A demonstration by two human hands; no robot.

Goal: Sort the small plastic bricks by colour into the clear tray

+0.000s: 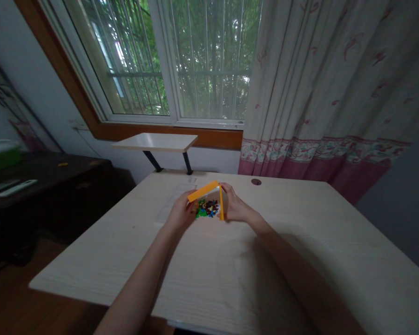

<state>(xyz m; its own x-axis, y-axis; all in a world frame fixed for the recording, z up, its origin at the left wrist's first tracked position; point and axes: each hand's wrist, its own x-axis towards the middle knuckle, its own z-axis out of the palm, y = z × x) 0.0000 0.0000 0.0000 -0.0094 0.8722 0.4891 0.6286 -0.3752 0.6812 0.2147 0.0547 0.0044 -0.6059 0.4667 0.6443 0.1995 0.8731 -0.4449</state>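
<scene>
Both my hands hold a see-through box with orange-yellow edges [206,190] above the middle of the desk, tilted. Inside or just behind it shows a heap of small coloured pieces [209,208], green, brown, blue and tan; their exact kind is too small to tell. My left hand [182,210] is closed on the box's left side, its fingertips partly hidden. On the opposite side, my right hand [234,204] grips the upright yellow edge. A clear flat plastic sheet or tray [174,197] lies on the desk behind my left hand.
The pale wooden desk [202,270] carries a small raised shelf [157,140] on black legs at the back left. A round cable hole [256,182] is near the back edge. A dark cabinet [56,186] stands left; a curtain [300,93] hangs behind on the right.
</scene>
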